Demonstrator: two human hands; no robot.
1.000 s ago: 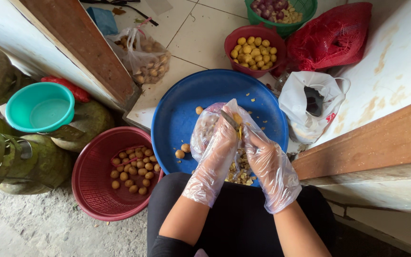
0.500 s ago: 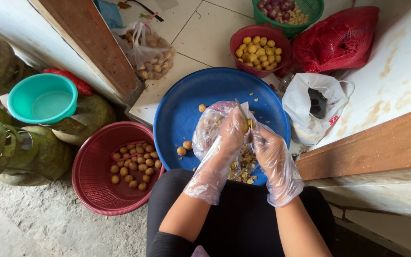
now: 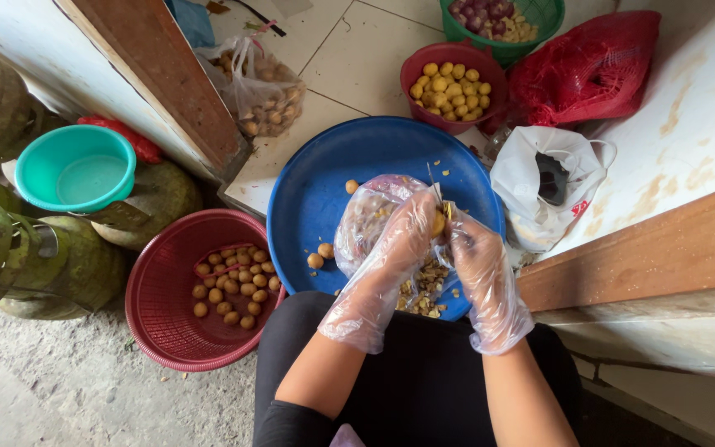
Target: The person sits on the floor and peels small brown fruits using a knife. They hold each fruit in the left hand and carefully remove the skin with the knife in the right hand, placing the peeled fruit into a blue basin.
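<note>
Nearest, both gloved hands meet over the blue basin point(image 3: 324, 190): left hand point(image 3: 395, 248) closed round a small yellow fruit point(image 3: 438, 223), right hand point(image 3: 477, 257) pinching what looks like a thin blade, though this is unclear. Loose plastic gloves risk slippage; peelings point(image 3: 424, 290) may spill. Beyond, the red basket point(image 3: 167, 331) stands close.

hands point(image 3: 432, 248): loose clear plastic gloves, crinkled | forearms: bare | left sleeve: black | legs: black garment
</note>
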